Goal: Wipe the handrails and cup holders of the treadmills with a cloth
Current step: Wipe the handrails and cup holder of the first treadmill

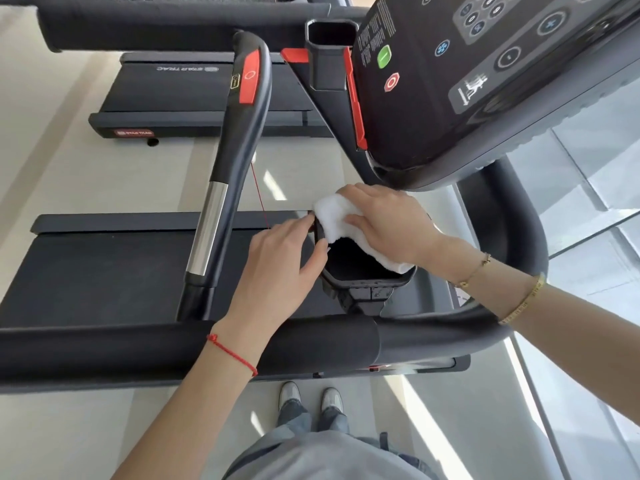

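Note:
A black cup holder [367,277] sits below the treadmill console, just beyond the near padded handrail [173,348]. A white cloth [332,213] lies draped over the holder's far and right rim. My right hand [388,225] presses the cloth onto that rim, fingers spread flat over it. My left hand [280,265] grips the holder's left rim, fingertips at the edge. A second cup holder [330,46] stands at the far side of the console. A curved centre grip bar [239,133] with a red patch and a silver band runs up the middle.
The console panel [485,64] with buttons overhangs at upper right. The treadmill belt [104,265] lies at left, and another treadmill [194,95] stands beyond it. A glass wall [595,202] borders the right side. My shoes [310,398] stand on the floor below the handrail.

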Demonstrator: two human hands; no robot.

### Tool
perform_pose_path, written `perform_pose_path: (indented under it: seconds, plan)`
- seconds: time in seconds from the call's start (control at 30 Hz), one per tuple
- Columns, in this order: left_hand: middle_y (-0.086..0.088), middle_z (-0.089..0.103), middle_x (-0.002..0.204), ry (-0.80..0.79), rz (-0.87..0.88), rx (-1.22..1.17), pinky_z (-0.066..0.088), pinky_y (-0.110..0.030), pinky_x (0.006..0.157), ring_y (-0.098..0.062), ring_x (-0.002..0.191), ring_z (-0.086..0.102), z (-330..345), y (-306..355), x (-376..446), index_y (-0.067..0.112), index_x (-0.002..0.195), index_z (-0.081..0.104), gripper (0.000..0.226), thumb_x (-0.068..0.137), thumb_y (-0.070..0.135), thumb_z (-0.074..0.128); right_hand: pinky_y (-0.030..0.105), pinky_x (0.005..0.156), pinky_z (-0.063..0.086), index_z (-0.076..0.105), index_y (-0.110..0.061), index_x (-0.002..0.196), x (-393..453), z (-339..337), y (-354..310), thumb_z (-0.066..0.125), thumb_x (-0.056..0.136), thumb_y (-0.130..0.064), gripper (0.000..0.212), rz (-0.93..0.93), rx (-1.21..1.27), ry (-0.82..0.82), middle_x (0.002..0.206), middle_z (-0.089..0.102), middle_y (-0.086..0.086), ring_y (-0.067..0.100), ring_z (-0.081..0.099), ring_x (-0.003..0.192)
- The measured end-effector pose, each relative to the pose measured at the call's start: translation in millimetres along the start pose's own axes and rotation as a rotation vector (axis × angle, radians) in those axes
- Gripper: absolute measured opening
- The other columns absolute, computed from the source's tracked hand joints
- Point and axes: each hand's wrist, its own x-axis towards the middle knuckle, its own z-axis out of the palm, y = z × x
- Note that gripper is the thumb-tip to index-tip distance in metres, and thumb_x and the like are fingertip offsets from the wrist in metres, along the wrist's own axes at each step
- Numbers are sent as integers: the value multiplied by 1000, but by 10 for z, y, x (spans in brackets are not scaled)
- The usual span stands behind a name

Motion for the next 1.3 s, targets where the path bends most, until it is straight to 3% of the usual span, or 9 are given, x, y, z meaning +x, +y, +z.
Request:
perform_pose_path:
  seconds: [0.1, 0.2, 0.4, 0.5, 0.63, 0.77, 0.97, 1.23, 1.3]
  plan:
    - [3, 61, 90, 10, 5, -1, 46, -44, 92, -16, 85, 54, 7, -2, -15, 16, 127, 58, 34, 98, 31, 51, 39, 73, 46, 47, -20, 132, 74, -51, -17, 44, 100, -32, 35, -58, 40, -53, 118, 61, -4, 25, 59, 97]
    - [1, 66, 107, 11, -1, -19, 43, -43, 101, -17, 100, 57, -3, -12, -11, 15, 135, 55, 42, 98, 34, 50, 38, 79, 45, 46, -18, 134, -25, -32, 24, 45, 100, -31, 36, 8, 60, -28, 121, 59, 1, 27, 55, 106]
    - [3, 65, 113, -10, -3, -33, 41, -42, 105, -16, 107, 57, -30, 3, -8, 16, 141, 51, 47, 98, 36, 47, 13, 83, 18, 29, -8, 146, -386, 23, 53, 52, 95, -13, 57, 138, 227, 25, 136, 40, 16, 33, 41, 119]
    - [0, 65, 113, -6, 4, -12, 42, -40, 104, -18, 106, 57, -24, -2, -11, 14, 141, 50, 46, 99, 34, 49, 24, 93, 24, 30, -14, 146, -197, 32, 27, 46, 99, -21, 51, 59, 48, 14, 138, 43, 7, 29, 41, 124]
    - [-2, 65, 112, -3, -4, 2, 40, -36, 103, -20, 104, 56, -25, -4, -12, 12, 139, 51, 46, 98, 34, 49, 41, 82, 46, 42, -23, 138, 38, -28, 23, 45, 99, -25, 38, -2, 73, -64, 124, 56, -3, 24, 53, 110]
    - [0, 64, 119, -10, 9, -19, 41, -43, 106, -17, 111, 57, -37, -15, -13, 14, 142, 49, 48, 99, 35, 48, 36, 86, 42, 41, -21, 141, -195, -23, 49, 49, 98, -17, 44, 138, 262, -5, 132, 51, 2, 27, 49, 117]
    - [0, 65, 115, -18, 26, -31, 43, -45, 104, -19, 107, 59, -23, -28, -13, 14, 142, 49, 48, 99, 34, 47, 28, 72, 30, 14, -13, 151, -662, 50, -155, 50, 96, -15, 66, 399, 345, 62, 136, 40, 18, 37, 51, 109]
    - [-2, 64, 121, -22, 29, -18, 42, -44, 105, -19, 114, 57, -29, -21, -22, 13, 144, 46, 49, 100, 34, 46, 31, 79, 31, 28, -6, 143, -271, 7, -27, 44, 100, -13, 47, 462, 437, -43, 136, 44, 18, 38, 49, 116]
    - [-1, 64, 120, -23, 29, -15, 42, -44, 105, -19, 113, 57, -27, -24, -20, 13, 144, 46, 49, 100, 34, 46, 27, 72, 25, 27, -4, 141, -392, 12, -42, 46, 98, -12, 48, 468, 463, -31, 131, 44, 17, 35, 50, 108]
